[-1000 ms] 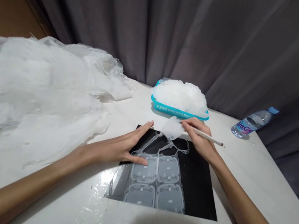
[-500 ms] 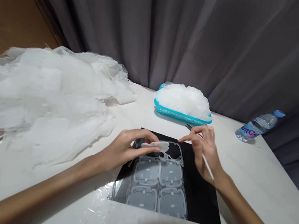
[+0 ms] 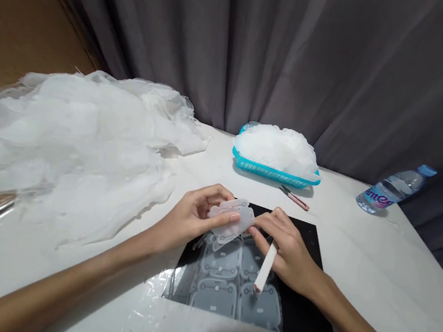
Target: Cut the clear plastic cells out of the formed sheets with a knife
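Between the thumb and fingers of my left hand [image 3: 197, 212] are frosted plastic pieces [image 3: 227, 225] with rounded corners, seemingly overlapping. My right hand [image 3: 290, 251] is closed around a flat white handle [image 3: 267, 267] with a reddish end; whatever tip it has is hidden. Its thumb and forefinger meet the right edge of the plastic pieces. Below both hands lies a black mat [image 3: 305, 310]. A clear plastic sheet of similar rounded shapes [image 3: 215, 296] rests on it, its upper part covered by my hands.
A big heap of thin white scrap sheets [image 3: 95, 133] covers the table's left. Farther back, a turquoise basket [image 3: 275, 173] holds a pile of white pieces [image 3: 278, 147]. Pink-handled thread snips [image 3: 296, 199] lie before it. A water bottle [image 3: 393, 190] stands at right.
My right hand has come down and left to the plastic pieces, uncovering the snips. The pieces in my left hand have turned, showing their flat faces. The white handle now points down toward me.
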`<state>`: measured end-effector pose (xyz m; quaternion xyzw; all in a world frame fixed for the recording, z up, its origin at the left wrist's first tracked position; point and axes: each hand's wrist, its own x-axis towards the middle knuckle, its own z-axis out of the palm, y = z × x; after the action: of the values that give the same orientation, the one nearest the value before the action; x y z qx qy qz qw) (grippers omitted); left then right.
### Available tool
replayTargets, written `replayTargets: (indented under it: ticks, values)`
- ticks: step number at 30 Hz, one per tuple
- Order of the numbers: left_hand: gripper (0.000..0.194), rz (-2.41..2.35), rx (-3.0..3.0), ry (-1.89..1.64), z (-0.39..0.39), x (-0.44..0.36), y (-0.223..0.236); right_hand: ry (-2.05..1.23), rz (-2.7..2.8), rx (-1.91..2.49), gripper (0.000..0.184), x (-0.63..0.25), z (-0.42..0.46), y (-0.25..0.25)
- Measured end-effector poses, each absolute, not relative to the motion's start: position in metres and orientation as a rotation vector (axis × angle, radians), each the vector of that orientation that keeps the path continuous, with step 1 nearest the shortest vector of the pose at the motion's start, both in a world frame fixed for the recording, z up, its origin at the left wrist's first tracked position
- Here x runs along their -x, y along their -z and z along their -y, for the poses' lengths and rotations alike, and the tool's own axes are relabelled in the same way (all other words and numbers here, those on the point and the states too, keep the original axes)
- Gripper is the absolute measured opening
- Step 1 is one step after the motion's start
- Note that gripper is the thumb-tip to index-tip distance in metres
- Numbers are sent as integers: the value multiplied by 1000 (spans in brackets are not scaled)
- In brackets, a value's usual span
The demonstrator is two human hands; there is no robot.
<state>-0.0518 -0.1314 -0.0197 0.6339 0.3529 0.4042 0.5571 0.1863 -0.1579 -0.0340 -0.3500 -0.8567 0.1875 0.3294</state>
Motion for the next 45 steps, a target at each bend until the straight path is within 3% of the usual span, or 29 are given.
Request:
replayTargets:
  ticks: [20, 24, 28, 35, 39, 42, 45]
  values:
    - [20, -808, -1478, -974, 134, 52, 24, -566, 2155, 966, 8, -185, 162, 40]
    - [22, -836, -1558, -823, 132, 54, 25, -520, 2173, 955, 8, -185, 161, 38]
    - [24, -857, -1551, -608, 130, 56, 28, -337, 2297, 929, 10, -183, 161, 39]
    - [23, -1001, -1652, -617, 134, 47, 28, 219, 2420, 907, 15, -176, 160, 49]
    - [26, -1230, -1171, -1060, 113, 55, 38, 476, 2422, 824, 23, -173, 163, 54]
    - [28, -1307, -1101, -1260, 87, 74, 40, 356, 2361, 886, 23, -176, 158, 55]
    - [29, -1256, -1167, -1233, 83, 83, 29, 24, 2200, 1175, 17, -183, 137, 56]
